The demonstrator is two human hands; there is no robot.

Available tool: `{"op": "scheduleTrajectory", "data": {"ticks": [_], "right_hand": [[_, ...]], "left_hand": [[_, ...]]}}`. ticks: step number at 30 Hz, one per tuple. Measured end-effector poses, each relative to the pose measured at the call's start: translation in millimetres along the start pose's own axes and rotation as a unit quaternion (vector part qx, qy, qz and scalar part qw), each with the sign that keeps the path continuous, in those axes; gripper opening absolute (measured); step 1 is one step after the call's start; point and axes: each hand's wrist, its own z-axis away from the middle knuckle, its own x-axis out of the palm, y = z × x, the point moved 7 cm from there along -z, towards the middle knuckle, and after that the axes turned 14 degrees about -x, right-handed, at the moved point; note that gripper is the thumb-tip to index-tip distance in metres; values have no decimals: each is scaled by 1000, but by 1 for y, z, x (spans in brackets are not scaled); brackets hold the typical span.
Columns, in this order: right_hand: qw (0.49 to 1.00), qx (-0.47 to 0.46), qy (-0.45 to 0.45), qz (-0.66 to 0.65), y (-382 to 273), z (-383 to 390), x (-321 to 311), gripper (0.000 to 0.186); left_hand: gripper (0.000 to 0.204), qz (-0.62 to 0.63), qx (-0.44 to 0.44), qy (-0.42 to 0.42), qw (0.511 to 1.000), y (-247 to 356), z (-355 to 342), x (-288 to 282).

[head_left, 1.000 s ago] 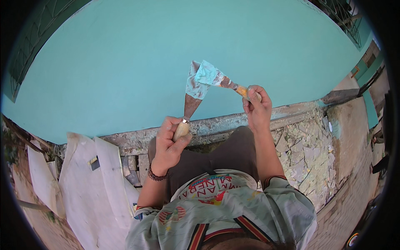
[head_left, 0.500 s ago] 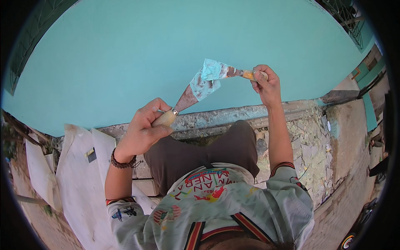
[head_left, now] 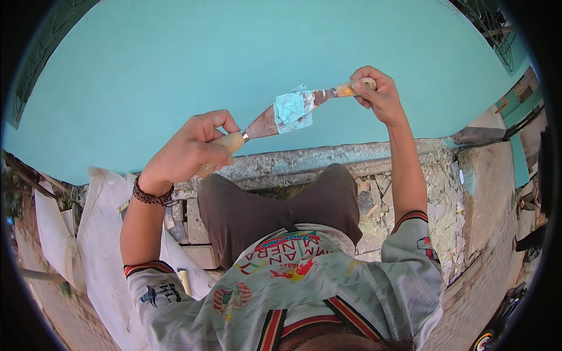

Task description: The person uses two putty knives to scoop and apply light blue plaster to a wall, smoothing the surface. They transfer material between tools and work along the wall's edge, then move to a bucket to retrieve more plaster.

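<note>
Scrapers: pale wooden-handled scraper [head_left: 262,124] and yellow-brown-handled scraper [head_left: 344,90], turquoise-pasted metal blades [head_left: 291,110] overlapping before the smooth turquoise wall [head_left: 193,58].
Hands: left hand [head_left: 190,149] wrapped round the pale handle [head_left: 230,142]; right hand [head_left: 379,96] pinching the other.
Wall's foot: rough grey concrete ledge [head_left: 293,163], partly hidden by brown-trousered knees [head_left: 234,210].
Below wall: wrinkled white sheet [head_left: 102,234] left, broken pale rubble [head_left: 436,222] right.

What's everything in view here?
Scrapers: two, rusty brown, middle, overlapping
Paste: some, light blue, on scrapers
Wall: one, turquoise, ahead
Ledge: one, grey, wall's foot
Sheeting: at least two, whitish, lower left
Shards: many, greyish, right side
Grilles: two, dark, upper corners
Trousers: one, brown, below centre
Shirt: one, grey-green, below trousers
Bracelet: one, brown, left of trousers
Left hand: one, bare, holding a scraper
Right hand: one, bare, holding a scraper
</note>
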Motion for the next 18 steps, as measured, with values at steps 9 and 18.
{"op": "scheduleTrajectory", "data": {"ticks": [9, 18], "right_hand": [[973, 64, 59, -214, 40, 23, -3, 15], [984, 45, 140, -105, 20, 49, -39, 16]], "left_hand": [[26, 99, 9, -5, 995, 3, -8, 3], [26, 121, 10, 17, 992, -3, -8, -1]]}}
